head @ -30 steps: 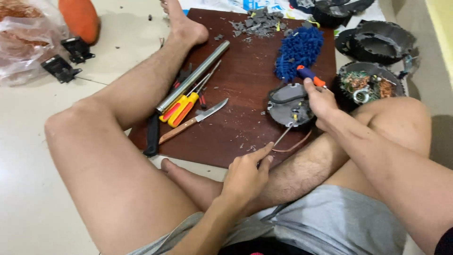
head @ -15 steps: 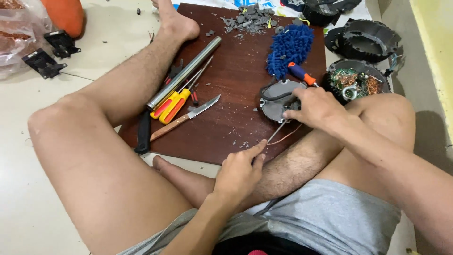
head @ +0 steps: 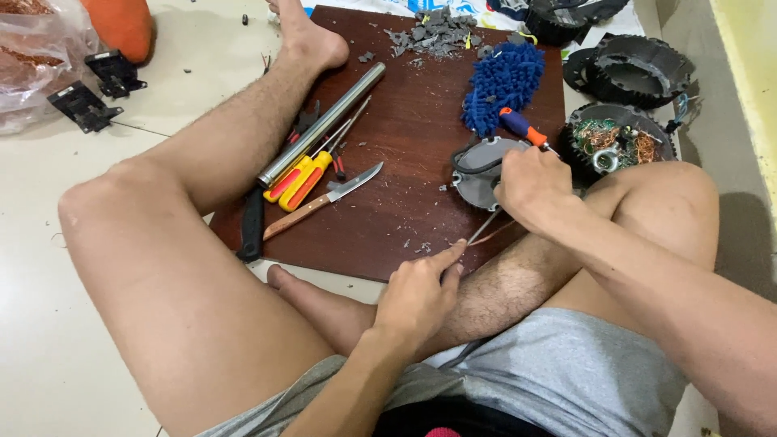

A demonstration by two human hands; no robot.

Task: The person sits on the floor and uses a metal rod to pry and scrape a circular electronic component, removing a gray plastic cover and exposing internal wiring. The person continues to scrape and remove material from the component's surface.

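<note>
Hands at work over a dark brown wooden board (head: 405, 178) laid on a pale tiled floor (head: 48, 340), seen from above by the seated person, whose bare legs frame the board. The right hand (head: 530, 184) is closed round the shaft of a screwdriver with an orange and blue handle (head: 522, 127), its fingers curled tight, and it rests against a round grey motor housing (head: 479, 171) that sits at the board's right edge, just above the right shin. The left hand (head: 417, 295) lies lower, near the board's front edge, thumb and forefinger pinching the end of thin wires (head: 484, 229) that run up to the housing; the remaining fingers are folded under.

Left of the housing lie a knife with a wooden handle (head: 324, 201), two yellow and red screwdrivers (head: 298, 180) and a long steel tube (head: 321, 124), all close together beside the left leg. A blue shaggy mop pad (head: 503, 83) lies just above the housing, with grey debris (head: 433, 31) scattered at the board's far edge. Off the board to the right, a round part showing copper windings (head: 615, 144) sits beside the right knee, with black ring-shaped casings (head: 639, 69) beyond it.
</note>
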